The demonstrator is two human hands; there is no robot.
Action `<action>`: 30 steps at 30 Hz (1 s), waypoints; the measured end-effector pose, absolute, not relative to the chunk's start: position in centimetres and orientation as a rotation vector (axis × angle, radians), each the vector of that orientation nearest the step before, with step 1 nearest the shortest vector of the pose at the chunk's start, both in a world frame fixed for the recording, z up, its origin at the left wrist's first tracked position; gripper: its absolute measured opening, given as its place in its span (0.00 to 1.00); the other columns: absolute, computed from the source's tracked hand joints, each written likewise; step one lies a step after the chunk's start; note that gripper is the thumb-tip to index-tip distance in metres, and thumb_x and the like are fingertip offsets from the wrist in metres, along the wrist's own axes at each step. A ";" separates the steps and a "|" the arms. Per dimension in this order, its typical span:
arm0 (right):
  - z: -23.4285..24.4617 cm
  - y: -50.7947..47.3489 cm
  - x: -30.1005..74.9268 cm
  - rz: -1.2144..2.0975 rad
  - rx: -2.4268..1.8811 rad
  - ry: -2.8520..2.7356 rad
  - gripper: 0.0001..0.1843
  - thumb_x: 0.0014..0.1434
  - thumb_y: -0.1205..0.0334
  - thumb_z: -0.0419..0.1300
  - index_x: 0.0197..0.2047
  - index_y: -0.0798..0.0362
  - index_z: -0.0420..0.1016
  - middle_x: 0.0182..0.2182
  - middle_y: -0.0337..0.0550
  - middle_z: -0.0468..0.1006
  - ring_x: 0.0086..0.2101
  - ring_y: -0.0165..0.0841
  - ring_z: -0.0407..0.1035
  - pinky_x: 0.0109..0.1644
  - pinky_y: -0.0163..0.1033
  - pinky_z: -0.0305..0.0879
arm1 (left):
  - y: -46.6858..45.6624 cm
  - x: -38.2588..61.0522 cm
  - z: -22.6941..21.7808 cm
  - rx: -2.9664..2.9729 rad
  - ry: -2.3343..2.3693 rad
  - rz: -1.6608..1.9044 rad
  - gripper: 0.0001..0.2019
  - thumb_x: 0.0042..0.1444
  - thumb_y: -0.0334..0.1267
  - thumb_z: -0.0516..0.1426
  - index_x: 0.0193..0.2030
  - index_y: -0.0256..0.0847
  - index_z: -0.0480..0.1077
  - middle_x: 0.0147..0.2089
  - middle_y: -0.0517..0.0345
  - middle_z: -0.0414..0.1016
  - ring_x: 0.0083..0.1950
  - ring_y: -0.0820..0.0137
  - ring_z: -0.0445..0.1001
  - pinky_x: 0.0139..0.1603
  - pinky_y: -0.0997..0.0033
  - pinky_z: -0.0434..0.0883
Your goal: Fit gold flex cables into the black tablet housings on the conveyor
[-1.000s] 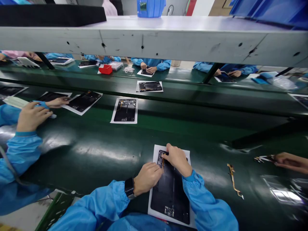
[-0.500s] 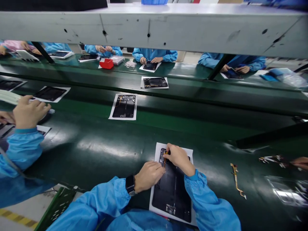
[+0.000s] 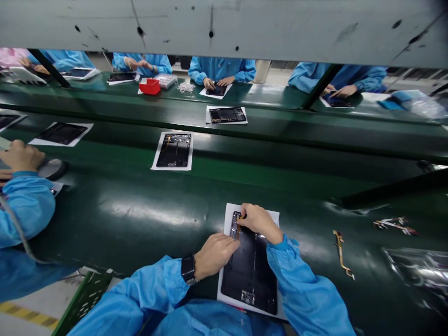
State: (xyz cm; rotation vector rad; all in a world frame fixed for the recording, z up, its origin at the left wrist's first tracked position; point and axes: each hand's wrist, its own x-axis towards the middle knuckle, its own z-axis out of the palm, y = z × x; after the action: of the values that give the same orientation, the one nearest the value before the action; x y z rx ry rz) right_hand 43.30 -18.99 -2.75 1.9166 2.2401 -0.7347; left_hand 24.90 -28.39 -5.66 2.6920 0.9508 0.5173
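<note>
At the near edge of the green bench [image 3: 147,247], a person in blue sleeves, with a black watch [image 3: 188,267] on the left wrist, works over a dark panel [image 3: 249,280] that lies flat on a white sheet [image 3: 229,215]. The left hand [image 3: 215,255] crosses the dark panel's left edge, fingers curled, their tips beside the lower end of an orange strip [image 3: 238,230] on the panel's upper left part. The right hand [image 3: 259,221] reaches over the dark panel's top, thumb and fingers bent down at the strip's upper end; whether either hand is clamped on the strip or only touching it, one cannot tell. To the right of the dark panel a loose flex cable [image 3: 339,255] lies by itself, with clear plastic [image 3: 416,266] and a cluster of cables [image 3: 394,225] farther right. Well to the left of the dark panel, a co-worker's hand [image 3: 23,156] is near a round object [image 3: 52,169]. Beyond the dark panel and to its left lies a second panel [image 3: 175,151]; farther beyond is a third panel [image 3: 227,115], then a red tray [image 3: 150,87] and another co-worker's hands [image 3: 209,84].
</note>
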 end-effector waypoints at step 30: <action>-4.2 -18.4 45.7 -0.757 1.843 2.437 0.18 0.54 0.47 0.68 0.39 0.48 0.69 0.33 0.40 0.78 0.34 0.36 0.73 0.30 0.36 0.48 | -28.4 24.8 -7.6 2.839 0.854 0.695 0.09 0.68 0.30 0.50 0.46 0.34 0.71 0.53 0.49 0.77 0.53 0.66 0.77 0.49 0.66 0.75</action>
State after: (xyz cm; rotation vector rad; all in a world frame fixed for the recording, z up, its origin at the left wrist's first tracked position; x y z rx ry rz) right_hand 45.73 -18.45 -4.25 1.8434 2.4366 -0.7567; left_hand 24.82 -28.45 -7.59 2.8390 0.8539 0.6953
